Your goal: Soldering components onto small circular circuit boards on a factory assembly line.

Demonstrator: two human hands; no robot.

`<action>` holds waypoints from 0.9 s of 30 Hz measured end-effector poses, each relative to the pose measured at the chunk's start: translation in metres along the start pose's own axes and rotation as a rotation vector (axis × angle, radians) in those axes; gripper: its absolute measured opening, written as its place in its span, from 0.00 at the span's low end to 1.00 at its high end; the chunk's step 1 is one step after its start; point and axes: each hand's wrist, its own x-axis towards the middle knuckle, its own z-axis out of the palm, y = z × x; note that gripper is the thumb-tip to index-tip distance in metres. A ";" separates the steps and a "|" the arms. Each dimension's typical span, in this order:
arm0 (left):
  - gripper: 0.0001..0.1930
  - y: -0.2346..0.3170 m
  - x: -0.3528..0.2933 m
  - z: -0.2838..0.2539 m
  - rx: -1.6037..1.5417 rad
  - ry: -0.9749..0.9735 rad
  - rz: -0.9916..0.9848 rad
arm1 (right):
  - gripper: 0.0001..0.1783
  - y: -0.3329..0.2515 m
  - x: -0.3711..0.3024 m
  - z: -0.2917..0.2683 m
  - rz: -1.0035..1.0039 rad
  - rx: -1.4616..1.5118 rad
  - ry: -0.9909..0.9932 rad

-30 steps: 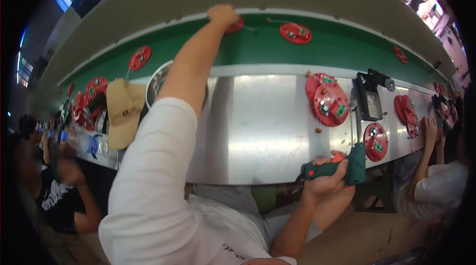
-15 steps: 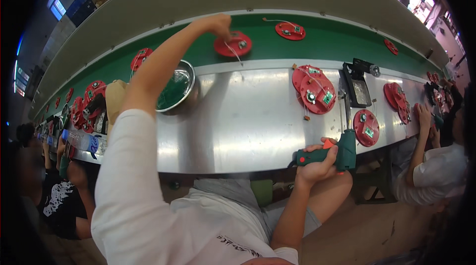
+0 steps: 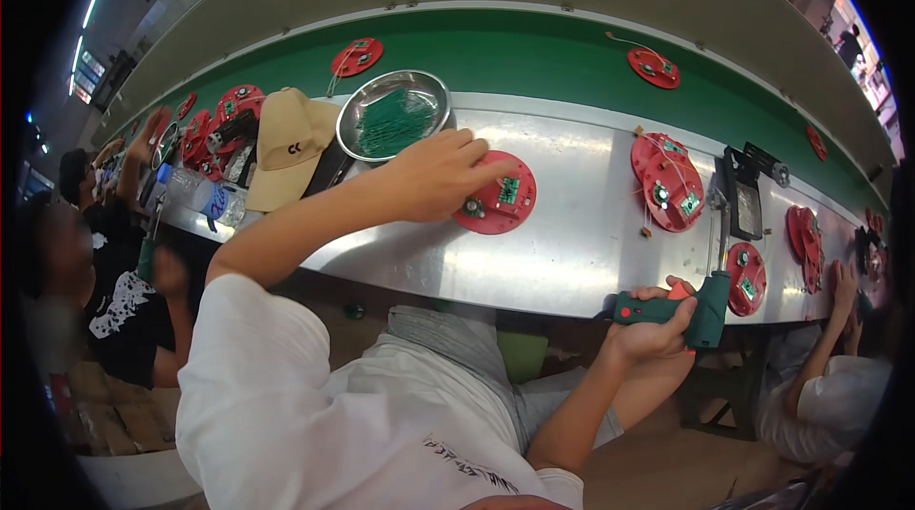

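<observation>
- I see left hand touching red disc between counter's long edges; grip: can't tell.
- Right hand gripping green driver at near edge.

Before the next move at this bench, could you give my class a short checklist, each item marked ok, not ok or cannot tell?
1. Left hand touching the red disc: ok.
2. Firm left-hand grip: cannot tell; the thumb's hold is hidden.
3. Right hand gripping the green power tool: ok, fingers wrapped around its handle.
4. Fingers off the orange trigger: cannot tell; they overlap it in this view.
5. Tool brought to that disc: not ok; they are well apart, the tool to the right.
6. Tan cap away from the disc: ok, it lies left of the metal bowl.
</observation>
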 end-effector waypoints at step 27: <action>0.04 -0.118 -0.035 0.040 0.000 0.222 -0.283 | 0.22 -0.010 -0.007 0.007 0.050 -0.034 -0.025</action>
